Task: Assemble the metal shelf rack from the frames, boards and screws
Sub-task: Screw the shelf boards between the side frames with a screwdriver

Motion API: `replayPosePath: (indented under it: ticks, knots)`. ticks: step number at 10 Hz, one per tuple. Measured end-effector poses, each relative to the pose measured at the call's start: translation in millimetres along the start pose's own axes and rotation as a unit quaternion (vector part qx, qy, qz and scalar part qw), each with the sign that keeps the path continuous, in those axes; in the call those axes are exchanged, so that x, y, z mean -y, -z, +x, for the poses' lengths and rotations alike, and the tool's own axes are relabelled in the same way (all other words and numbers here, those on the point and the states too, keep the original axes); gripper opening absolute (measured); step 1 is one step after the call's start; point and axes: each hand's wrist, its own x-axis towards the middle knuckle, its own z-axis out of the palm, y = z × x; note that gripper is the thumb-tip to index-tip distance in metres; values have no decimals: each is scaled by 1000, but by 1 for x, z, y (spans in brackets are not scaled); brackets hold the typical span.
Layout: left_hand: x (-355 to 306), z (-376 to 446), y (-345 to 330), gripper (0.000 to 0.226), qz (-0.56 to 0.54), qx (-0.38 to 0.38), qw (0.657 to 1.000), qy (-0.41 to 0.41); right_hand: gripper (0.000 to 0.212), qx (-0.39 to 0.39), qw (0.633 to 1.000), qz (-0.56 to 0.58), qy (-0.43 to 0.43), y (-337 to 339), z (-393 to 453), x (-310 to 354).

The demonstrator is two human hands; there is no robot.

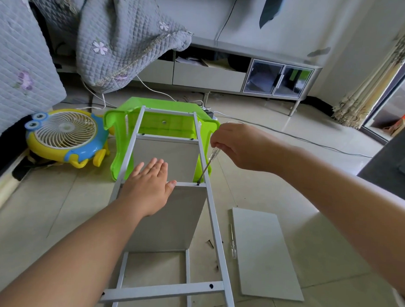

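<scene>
Two boards already sit in the white metal frame (212, 213), which lies across the tiled floor (323, 157) with its far end propped on a green plastic stool (118, 155): a far board (171, 159) behind the second crossbar and a near board (171, 219) hanging under the third. Dark screw heads show at both ends of that second crossbar, so that shelf looks fastened, while the near board seems only partly secured. One more loose board (264, 254) lies flat on the floor just right of the frame, the nearest crossbar shows an empty hole, and a few loose screws (211, 244) lie beside the frame's right rail, so by this judgement the rack is about halfway done. The left hand (147, 188) lies flat with fingers straight, pressing on the third crossbar and the near board's top edge. The right hand (234, 145) is curled around the clear handle of a screwdriver (207, 165), whose tip meets a screw at the right end of that crossbar. A second screwdriver (232, 242) rests on the floor between the frame and the loose board.
</scene>
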Motion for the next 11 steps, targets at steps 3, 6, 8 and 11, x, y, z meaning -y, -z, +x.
replayPosePath:
  ticks: [3,6,8,11]
  knots:
    - [-1,0,0,58,9,-3,1000,1,27,25,997,-6,-72,-1,-4,-2]
    - [-1,1,0,58,6,4,1000,4,24,41,997,-32,-54,4,-1,11]
    - [-1,3,0,58,7,14,1000,8,37,54,990,-85,-103,8,24,20]
    - [0,3,0,59,6,18,1000,7,21,162,983,-18,-89,13,31,20]
